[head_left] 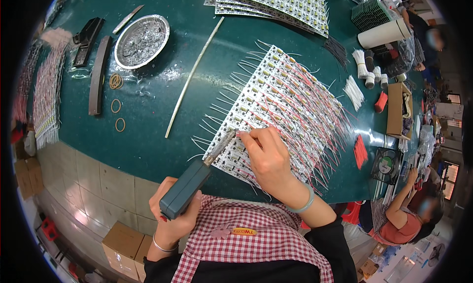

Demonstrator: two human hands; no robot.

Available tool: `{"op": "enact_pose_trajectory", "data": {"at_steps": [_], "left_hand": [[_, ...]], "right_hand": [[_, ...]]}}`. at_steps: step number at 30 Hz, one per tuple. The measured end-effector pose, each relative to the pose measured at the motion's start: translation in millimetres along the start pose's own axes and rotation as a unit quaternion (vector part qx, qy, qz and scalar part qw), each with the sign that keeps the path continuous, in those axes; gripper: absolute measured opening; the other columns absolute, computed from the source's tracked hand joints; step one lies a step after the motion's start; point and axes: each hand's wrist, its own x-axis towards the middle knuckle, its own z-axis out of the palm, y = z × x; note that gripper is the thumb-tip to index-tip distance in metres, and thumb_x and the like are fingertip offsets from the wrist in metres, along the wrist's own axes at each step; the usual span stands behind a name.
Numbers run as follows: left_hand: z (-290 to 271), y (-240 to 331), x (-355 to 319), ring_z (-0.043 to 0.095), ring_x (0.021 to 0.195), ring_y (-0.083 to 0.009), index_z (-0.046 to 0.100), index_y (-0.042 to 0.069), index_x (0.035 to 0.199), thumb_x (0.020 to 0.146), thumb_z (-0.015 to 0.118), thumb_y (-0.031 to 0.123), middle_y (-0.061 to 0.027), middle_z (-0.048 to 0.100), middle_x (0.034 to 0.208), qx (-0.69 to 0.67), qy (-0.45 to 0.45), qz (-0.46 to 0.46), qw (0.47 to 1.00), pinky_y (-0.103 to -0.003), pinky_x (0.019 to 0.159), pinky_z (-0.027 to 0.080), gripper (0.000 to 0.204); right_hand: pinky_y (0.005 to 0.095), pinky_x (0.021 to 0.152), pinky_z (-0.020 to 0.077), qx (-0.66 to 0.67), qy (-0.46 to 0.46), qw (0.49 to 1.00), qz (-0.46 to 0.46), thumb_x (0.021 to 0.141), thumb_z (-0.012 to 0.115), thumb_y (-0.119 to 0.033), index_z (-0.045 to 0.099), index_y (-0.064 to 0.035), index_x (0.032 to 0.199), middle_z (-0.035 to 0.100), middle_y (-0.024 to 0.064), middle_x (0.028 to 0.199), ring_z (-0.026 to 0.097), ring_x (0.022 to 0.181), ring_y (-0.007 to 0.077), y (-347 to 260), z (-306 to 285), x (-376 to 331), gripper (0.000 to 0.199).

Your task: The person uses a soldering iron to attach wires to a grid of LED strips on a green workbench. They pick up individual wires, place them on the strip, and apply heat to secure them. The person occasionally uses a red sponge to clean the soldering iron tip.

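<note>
Left hand (173,219) wrapped around the grey-green grip of a soldering iron (189,184), held low near the body; its metal tip reaches up and to the right and meets the near corner of a white circuit panel (281,100). Right hand (266,157) lies on that same corner, fingers (246,137) pinched narrow on a thin wire right beside the iron's tip; exactly what is between the fingertips is too small to tell. A pale bangle sits on the right wrist, a thin one on the left. The panel lies flat on the dark green tabletop (148,135), stretching away up and to the right of the hands, covered in rows of small parts with white wire ends sticking out toward the left and red wires trailing to the right. Up and left of the hands, well apart: a long pale stick (193,76), a round foil dish (142,40) of grey metal scraps, a few rubber bands (117,98), a dark bar (97,76). Further beyond the panel, a stack of similar panels (286,4). To the far right, bundles of white wires (354,92) and a small cardboard box (398,110). Another person (404,219) sits off to the right, below the tabletop edge.
</note>
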Motion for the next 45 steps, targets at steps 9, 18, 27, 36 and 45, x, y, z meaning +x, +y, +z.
{"op": "enact_pose_trajectory", "data": {"at_steps": [9,18,27,36,45], "left_hand": [[-4.3,3.3,-2.0,0.067,0.075,-0.0252,0.069,-0.006,0.090,0.072,0.076,-0.005,-0.0158,0.067,0.088,0.002,0.009,0.019,1.000,-0.031,0.065,0.053,0.020],[-14.2,-0.6,-12.4,0.068,0.079,-0.0267,0.070,-0.006,0.095,0.072,0.075,-0.006,-0.0165,0.069,0.093,0.013,-0.003,-0.002,1.000,-0.032,0.069,0.054,0.023],[-10.9,-2.1,-15.9,0.067,0.076,-0.0244,0.069,-0.006,0.092,0.072,0.075,-0.006,-0.0156,0.068,0.090,-0.005,0.011,0.004,1.000,-0.031,0.067,0.053,0.020],[-10.4,-0.8,-13.5,0.065,0.069,-0.0219,0.067,-0.005,0.086,0.073,0.075,-0.005,-0.0145,0.066,0.085,0.000,-0.003,-0.004,1.000,-0.029,0.061,0.050,0.016],[-12.5,-5.2,-15.8,0.064,0.068,-0.0227,0.069,-0.005,0.089,0.072,0.075,-0.005,-0.0137,0.066,0.082,0.013,0.000,0.022,1.000,-0.030,0.060,0.050,0.018]], "right_hand": [[0.0328,0.062,0.0481,-0.002,0.004,1.000,-0.003,0.074,0.064,0.003,0.066,0.0052,0.106,0.057,0.0110,0.093,0.055,0.083,0.0256,-0.1,0.4,0.0,0.033],[0.0329,0.062,0.0462,0.000,0.036,0.999,-0.016,0.073,0.068,0.000,0.067,0.0037,0.101,0.057,0.0090,0.085,0.054,0.076,0.0246,-14.1,-5.7,-1.7,0.029],[0.0335,0.061,0.0468,0.023,0.012,1.000,-0.007,0.073,0.066,0.002,0.067,0.0041,0.103,0.055,0.0096,0.088,0.054,0.079,0.0248,-13.7,3.3,-7.6,0.030],[0.0336,0.063,0.0473,0.018,0.003,1.000,-0.008,0.074,0.065,0.004,0.067,0.0056,0.104,0.055,0.0109,0.089,0.054,0.079,0.0261,-15.0,2.7,-7.7,0.030],[0.0334,0.064,0.0473,-0.003,-0.006,1.000,-0.010,0.074,0.065,0.002,0.066,0.0063,0.104,0.055,0.0109,0.089,0.053,0.080,0.0259,-16.7,3.0,-7.1,0.031]]}}
